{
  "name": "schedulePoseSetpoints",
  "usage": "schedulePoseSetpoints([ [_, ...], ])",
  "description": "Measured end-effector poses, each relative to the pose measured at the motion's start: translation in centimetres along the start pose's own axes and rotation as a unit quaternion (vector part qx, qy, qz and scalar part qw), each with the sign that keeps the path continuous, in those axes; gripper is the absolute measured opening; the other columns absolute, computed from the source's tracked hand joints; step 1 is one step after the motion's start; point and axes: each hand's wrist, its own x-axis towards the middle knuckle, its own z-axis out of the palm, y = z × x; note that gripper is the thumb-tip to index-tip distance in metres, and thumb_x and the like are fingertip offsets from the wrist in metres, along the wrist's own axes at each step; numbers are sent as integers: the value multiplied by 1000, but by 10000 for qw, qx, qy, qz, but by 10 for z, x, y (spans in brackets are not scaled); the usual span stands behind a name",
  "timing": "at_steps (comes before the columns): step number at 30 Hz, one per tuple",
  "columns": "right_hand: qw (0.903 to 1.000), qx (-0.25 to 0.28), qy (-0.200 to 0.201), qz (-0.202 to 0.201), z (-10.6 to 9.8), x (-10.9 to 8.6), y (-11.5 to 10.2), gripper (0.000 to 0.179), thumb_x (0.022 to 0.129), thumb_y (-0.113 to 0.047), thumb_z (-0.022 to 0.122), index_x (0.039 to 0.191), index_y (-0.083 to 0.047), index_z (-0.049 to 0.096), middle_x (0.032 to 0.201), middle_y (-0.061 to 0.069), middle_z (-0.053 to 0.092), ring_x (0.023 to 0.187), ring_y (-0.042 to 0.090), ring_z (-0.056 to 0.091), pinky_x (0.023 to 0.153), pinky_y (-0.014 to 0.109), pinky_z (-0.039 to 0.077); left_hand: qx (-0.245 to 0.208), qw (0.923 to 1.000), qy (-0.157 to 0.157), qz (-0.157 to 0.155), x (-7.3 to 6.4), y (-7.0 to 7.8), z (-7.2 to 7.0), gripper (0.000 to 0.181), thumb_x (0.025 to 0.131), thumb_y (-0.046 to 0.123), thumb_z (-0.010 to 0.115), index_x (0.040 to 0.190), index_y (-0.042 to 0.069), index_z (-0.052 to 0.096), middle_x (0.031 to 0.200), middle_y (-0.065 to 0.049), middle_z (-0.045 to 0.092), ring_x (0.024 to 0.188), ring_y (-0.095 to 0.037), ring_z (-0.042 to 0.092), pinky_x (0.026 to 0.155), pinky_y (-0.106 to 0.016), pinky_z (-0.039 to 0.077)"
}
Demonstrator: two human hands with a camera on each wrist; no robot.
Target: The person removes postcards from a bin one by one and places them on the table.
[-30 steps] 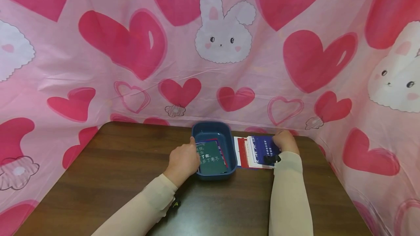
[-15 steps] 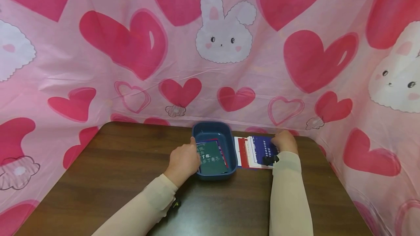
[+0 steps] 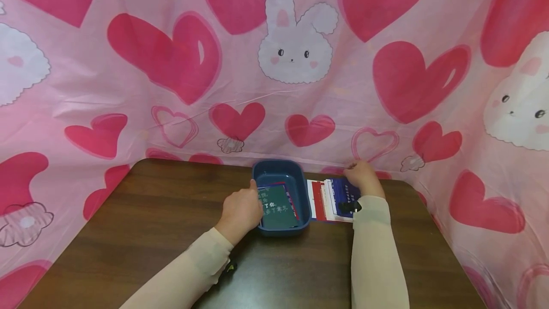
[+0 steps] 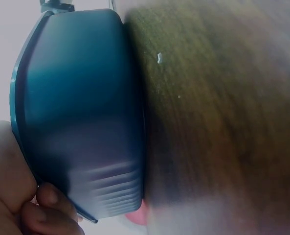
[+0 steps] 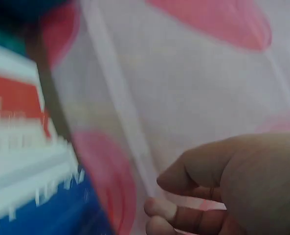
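Observation:
My left hand (image 3: 241, 211) grips the near left rim of a dark blue plastic bin (image 3: 305, 194); in the left wrist view its thumb and curled fingers pinch that rim. Inside the bin lies a dark green card (image 3: 279, 209) with white writing, over red-edged and blue-edged ones. To the bin's right, a fanned row of overlapping white, red and cream cards (image 3: 318, 200) ends in a blue card (image 3: 341, 187) on top. My right hand (image 3: 363, 178) is above the far right of this row. Its thumb and loosely bent fingers stand apart with nothing between them, as the right wrist view shows.
The brown wooden table (image 3: 171, 232) carries the bin and cards near its back edge. A pink curtain (image 3: 274, 104) printed with hearts and rabbits hangs close behind and along both sides. Dark wrist straps (image 3: 349, 206) are worn over the cream sleeves.
My right hand has lifted from the blue card and moved up and left toward the back edge. My left hand and the bin have stayed put; the head view has shifted slightly.

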Motion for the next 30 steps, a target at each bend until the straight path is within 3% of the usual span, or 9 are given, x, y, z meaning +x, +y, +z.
schedulePoseSetpoints([
  [4, 9983, 366, -285, -344, -9, -22, -45, 39, 105, -30, 70, 129, 0, 77, 128, 27, 75, 114, 45, 68, 107, 63, 57, -13, 10000, 61, -3, 0, 0, -1, 68, 106, 27, 70, 166, -1, 54, 62, -5, 59, 54, -24, 57, 48, -37, 47],
  [6, 9974, 433, -247, -517, -9, -28, -61, 38, 107, -31, 70, 131, -2, 77, 129, 26, 76, 115, 43, 69, 105, 61, 59, -25, 10000, 92, -3, 0, 1, -1, 67, 106, 27, 69, 166, -1, 54, 62, -5, 59, 53, -24, 57, 48, -37, 47],
  [11, 9923, 689, -131, -1019, 1, -36, -89, 31, 109, -26, 69, 127, -3, 79, 115, 20, 81, 101, 34, 75, 88, 43, 61, -40, 10000, 47, -32, -1, 0, 1, 67, 107, 26, 68, 167, -1, 53, 59, -3, 56, 52, -24, 56, 47, -37, 45],
  [16, 9836, 1261, -125, -1286, 14, -40, -113, 26, 109, -22, 70, 123, -2, 78, 100, 17, 79, 82, 23, 72, 72, 30, 57, -41, 10000, 16, -30, -1, -1, 2, 67, 108, 26, 67, 167, -1, 52, 59, -3, 56, 51, -24, 55, 47, -36, 44],
  [23, 9728, 1734, 149, -1528, 35, -36, -134, 21, 106, -15, 71, 116, 2, 79, 95, 23, 82, 70, 12, 73, 70, 24, 58, -80, 9999, 86, -22, -1, -2, 0, 67, 107, 25, 68, 167, -2, 53, 58, -3, 56, 51, -24, 55, 47, -36, 45],
  [26, 9725, 1803, 284, -1445, 41, -35, -140, 21, 105, -16, 70, 115, 1, 78, 90, 20, 80, 68, 13, 72, 68, 26, 59, -63, 9999, 87, -24, -1, -1, 0, 67, 107, 25, 69, 166, -2, 53, 58, -3, 56, 51, -24, 55, 47, -36, 46],
  [30, 9758, 1474, 346, -1580, 52, -26, -145, 21, 103, -21, 72, 112, -4, 79, 88, 12, 77, 75, 23, 70, 71, 36, 60, -72, 9999, 63, -32, -1, -1, 2, 69, 106, 25, 69, 167, -1, 52, 58, -3, 55, 50, -24, 54, 46, -35, 45],
])
